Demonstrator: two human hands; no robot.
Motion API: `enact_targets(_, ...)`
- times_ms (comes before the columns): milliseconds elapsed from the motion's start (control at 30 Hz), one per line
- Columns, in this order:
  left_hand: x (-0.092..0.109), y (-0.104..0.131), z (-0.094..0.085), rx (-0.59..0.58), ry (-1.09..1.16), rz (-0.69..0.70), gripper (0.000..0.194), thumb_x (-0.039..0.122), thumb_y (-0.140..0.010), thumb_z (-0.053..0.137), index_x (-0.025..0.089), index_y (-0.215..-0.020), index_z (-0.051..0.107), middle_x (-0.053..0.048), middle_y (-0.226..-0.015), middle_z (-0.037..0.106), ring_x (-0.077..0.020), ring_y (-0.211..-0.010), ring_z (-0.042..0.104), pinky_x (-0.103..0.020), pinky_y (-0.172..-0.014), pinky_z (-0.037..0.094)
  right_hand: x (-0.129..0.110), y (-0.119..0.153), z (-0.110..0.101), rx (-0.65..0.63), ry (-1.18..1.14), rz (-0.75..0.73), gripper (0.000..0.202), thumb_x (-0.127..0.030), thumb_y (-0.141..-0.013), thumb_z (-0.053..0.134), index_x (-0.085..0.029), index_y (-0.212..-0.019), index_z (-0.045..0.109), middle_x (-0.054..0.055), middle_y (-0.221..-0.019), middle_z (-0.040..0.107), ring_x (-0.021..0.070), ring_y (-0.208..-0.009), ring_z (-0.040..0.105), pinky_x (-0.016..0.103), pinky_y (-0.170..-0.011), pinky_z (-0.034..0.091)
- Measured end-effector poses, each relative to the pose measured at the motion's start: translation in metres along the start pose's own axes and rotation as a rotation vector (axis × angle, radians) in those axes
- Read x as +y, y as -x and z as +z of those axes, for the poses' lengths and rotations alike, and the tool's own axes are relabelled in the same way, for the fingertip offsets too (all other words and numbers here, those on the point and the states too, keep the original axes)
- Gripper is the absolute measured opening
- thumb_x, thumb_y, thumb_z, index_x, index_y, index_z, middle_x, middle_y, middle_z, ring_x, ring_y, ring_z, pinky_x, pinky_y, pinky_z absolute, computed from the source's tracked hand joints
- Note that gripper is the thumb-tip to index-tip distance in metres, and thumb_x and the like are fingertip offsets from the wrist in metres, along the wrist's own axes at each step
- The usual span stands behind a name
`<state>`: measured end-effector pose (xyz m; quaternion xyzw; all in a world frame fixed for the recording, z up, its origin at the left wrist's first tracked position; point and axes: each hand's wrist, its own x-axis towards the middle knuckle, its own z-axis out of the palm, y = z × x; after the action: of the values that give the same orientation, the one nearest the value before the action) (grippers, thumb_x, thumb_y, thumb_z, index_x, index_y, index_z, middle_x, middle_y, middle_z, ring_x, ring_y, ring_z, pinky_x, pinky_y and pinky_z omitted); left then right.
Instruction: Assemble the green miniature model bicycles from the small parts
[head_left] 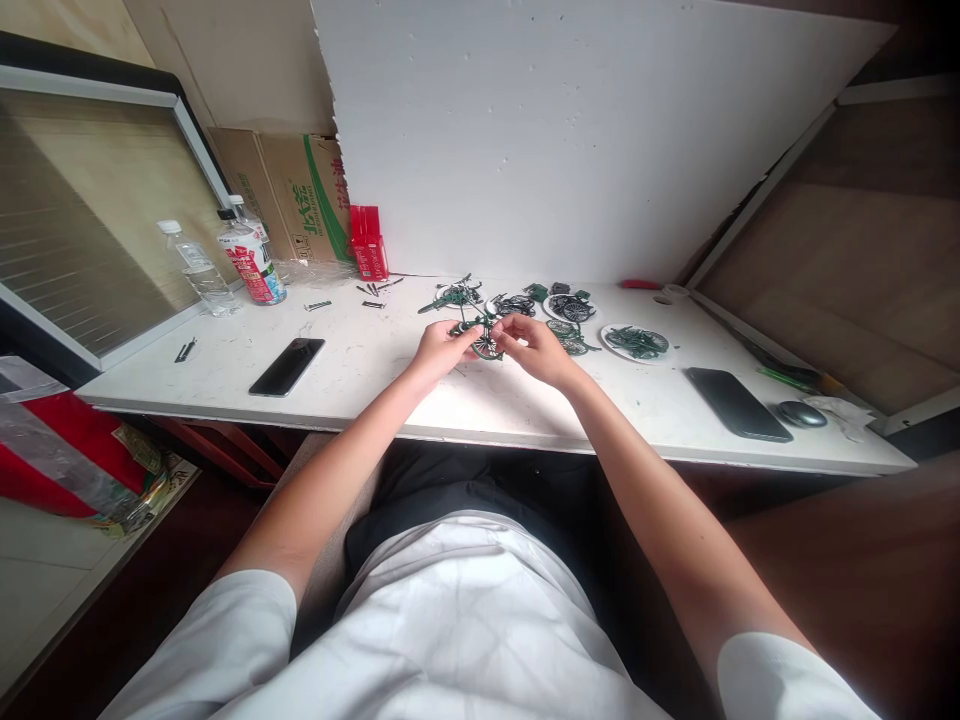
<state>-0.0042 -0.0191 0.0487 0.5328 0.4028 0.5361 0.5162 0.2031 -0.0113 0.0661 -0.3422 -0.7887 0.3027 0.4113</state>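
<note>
A small dark green model bicycle (486, 343) is held up just above the table, its spoked wheel toward me. My left hand (444, 347) is closed around the frame side of it. The fingers of my right hand (531, 345) pinch at the wheel's upper right; whether a tiny part sits between them I cannot make out. Right behind my hands lie white plates with green and black bicycle parts: dark wheels (514, 305), black pieces (570, 306) and green pieces (454, 294). Another plate (637, 358) of green parts lies to the right.
On the white table (360, 370) are a phone (287, 366) at left, a larger dark phone (737, 404) and a mouse (802, 414) at right. Bottles (251, 262), a red box (367, 243) and a carton (296, 195) stand at the back left. Small black pieces (373, 290) lie scattered.
</note>
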Motion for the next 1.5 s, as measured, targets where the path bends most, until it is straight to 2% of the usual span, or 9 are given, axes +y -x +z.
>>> enact_targets(367, -0.001, -0.0033, -0.0034, 0.005, 0.006, 0.019, 0.049, 0.05, -0.079, 0.094, 0.012, -0.103, 0.077, -0.013, -0.106, 0.08, -0.0226, -0.088, 0.079, -0.037, -0.086, 0.066, -0.0041, 0.0047, 0.0033, 0.061, 0.201, -0.077, 0.044, -0.065, -0.105, 0.056, -0.023, -0.103, 0.069, 0.008, -0.09, 0.075, 0.0227, -0.078, 0.065, 0.035, -0.07, 0.051)
enact_targets(600, 0.0025, -0.0004, -0.0019, 0.007, -0.017, 0.044, 0.051, 0.054, -0.079, 0.092, 0.013, -0.104, 0.077, -0.012, -0.104, 0.08, -0.0218, -0.088, 0.078, -0.036, -0.084, 0.066, -0.0059, 0.0062, 0.005, 0.118, 0.448, -0.21, 0.026, -0.045, -0.109, 0.053, -0.023, -0.102, 0.065, 0.009, -0.092, 0.073, 0.0243, -0.082, 0.065, 0.036, -0.072, 0.046)
enact_targets(800, -0.0007, -0.0007, 0.0016, 0.035, -0.065, 0.117, 0.053, 0.058, -0.077, 0.093, 0.015, -0.102, 0.076, -0.01, -0.095, 0.08, -0.0241, -0.087, 0.078, -0.037, -0.082, 0.067, -0.0037, 0.0079, 0.0086, 0.152, 0.654, -0.247, 0.017, -0.037, -0.109, 0.054, -0.023, -0.106, 0.062, 0.011, -0.093, 0.072, 0.0261, -0.087, 0.064, 0.033, -0.063, 0.037)
enact_targets(1200, -0.0006, -0.0046, 0.0019, 0.078, -0.049, 0.211, 0.053, 0.05, -0.077, 0.093, 0.017, -0.114, 0.076, -0.008, -0.095, 0.081, -0.0227, -0.086, 0.078, -0.036, -0.086, 0.066, -0.0073, 0.0078, 0.0039, 0.166, 0.628, -0.25, 0.025, -0.043, -0.112, 0.052, -0.023, -0.105, 0.066, 0.011, -0.099, 0.072, 0.0268, -0.092, 0.064, 0.035, -0.065, 0.04)
enact_targets(1500, 0.0047, 0.0007, 0.0026, 0.1, -0.073, 0.224, 0.053, 0.049, -0.079, 0.093, 0.016, -0.117, 0.074, -0.009, -0.097, 0.08, -0.0234, -0.088, 0.078, -0.034, -0.079, 0.066, -0.01, 0.0074, 0.0057, 0.234, 0.652, -0.268, 0.029, -0.044, -0.112, 0.052, -0.023, -0.099, 0.067, 0.011, -0.097, 0.072, 0.0282, -0.094, 0.062, 0.038, -0.067, 0.041)
